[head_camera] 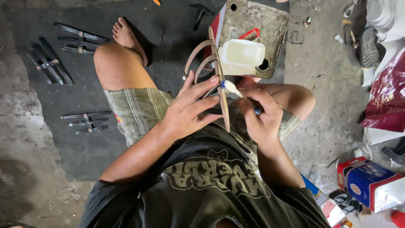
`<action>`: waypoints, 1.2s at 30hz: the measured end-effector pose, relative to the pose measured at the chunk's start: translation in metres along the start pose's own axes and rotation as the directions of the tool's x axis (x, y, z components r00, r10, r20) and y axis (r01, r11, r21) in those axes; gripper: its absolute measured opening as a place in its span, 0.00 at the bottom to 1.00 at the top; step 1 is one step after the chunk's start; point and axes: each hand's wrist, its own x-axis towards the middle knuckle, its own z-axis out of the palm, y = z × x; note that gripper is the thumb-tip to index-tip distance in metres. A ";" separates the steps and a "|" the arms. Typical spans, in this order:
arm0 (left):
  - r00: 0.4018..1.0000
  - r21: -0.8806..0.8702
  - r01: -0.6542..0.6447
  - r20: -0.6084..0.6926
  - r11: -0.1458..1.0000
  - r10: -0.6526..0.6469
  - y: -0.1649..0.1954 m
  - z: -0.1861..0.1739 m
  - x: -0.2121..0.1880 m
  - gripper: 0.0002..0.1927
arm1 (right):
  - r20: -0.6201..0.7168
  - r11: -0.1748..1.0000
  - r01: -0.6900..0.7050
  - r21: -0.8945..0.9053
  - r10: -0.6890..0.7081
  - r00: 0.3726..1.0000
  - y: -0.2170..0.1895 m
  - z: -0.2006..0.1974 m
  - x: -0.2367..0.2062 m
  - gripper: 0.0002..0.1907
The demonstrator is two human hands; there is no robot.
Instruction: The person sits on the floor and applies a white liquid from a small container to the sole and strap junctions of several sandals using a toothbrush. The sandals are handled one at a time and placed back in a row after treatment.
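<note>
left hand [190, 107] clamped on thin sandal sole [222, 99], light, flexible; best gripped mid-edge. right hand [262, 116] at three o'clock pinching glue brush [233, 89].

A: What can we not see well here?

B: The tan flat sandal sole with brown straps [222, 84] stands edge-on, so its faces are hidden, and the left hand [190, 107] covers part of the straps. The brush with white bristles [231, 88] is mostly hidden: its handle goes inside the grip of the right hand [262, 116].

A: And the white plastic tub [241, 55]?

B: Its inside is too pale to tell what it contains. The red object [252, 33] behind it is only partly seen.

A: Near the edges?

B: The red and blue cardboard box [371, 183] is cut off by the right edge, and the dark tool [200, 12] at the top is too small to identify.
</note>
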 end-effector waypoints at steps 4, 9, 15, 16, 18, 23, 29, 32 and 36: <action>0.999 0.014 0.025 -0.023 1.000 -0.025 0.003 0.002 0.003 0.33 | 0.049 0.993 0.109 0.046 -0.111 0.993 -0.005 -0.009 -0.001 0.09; 1.000 -0.074 -0.021 -0.022 0.997 0.019 0.003 0.001 0.003 0.30 | 0.008 0.996 0.074 0.056 -0.075 0.997 -0.005 -0.010 -0.003 0.09; 0.999 -0.094 -0.051 -0.019 0.994 0.049 0.006 0.001 0.004 0.26 | -0.033 0.988 0.106 -0.116 -0.110 0.993 -0.007 -0.006 -0.001 0.11; 0.999 -0.098 -0.051 -0.014 0.994 0.050 0.006 0.000 0.005 0.26 | -0.031 0.987 0.112 -0.116 -0.116 0.993 -0.008 -0.006 -0.001 0.11; 0.999 -0.101 -0.052 -0.009 0.994 0.051 0.007 -0.002 0.005 0.27 | -0.026 0.986 0.124 -0.114 -0.127 0.992 -0.008 -0.006 -0.003 0.12; 1.000 -0.113 -0.014 -0.018 0.993 0.012 0.011 0.000 0.007 0.30 | 0.049 0.974 0.119 0.190 -0.131 0.990 -0.003 -0.008 -0.012 0.12; 0.999 -0.167 0.036 -0.010 0.985 -0.038 0.017 0.001 0.008 0.32 | 0.019 0.971 0.076 0.225 -0.083 0.996 0.006 -0.007 -0.021 0.10; 0.998 -0.199 0.069 0.024 0.978 -0.066 0.019 -0.002 0.010 0.33 | 0.020 0.973 0.105 0.205 -0.111 0.994 0.008 -0.009 -0.020 0.10; 0.993 -0.307 0.115 0.014 0.945 -0.116 0.022 -0.005 0.014 0.35 | 0.068 0.953 0.247 0.172 -0.262 0.963 0.005 -0.016 -0.016 0.10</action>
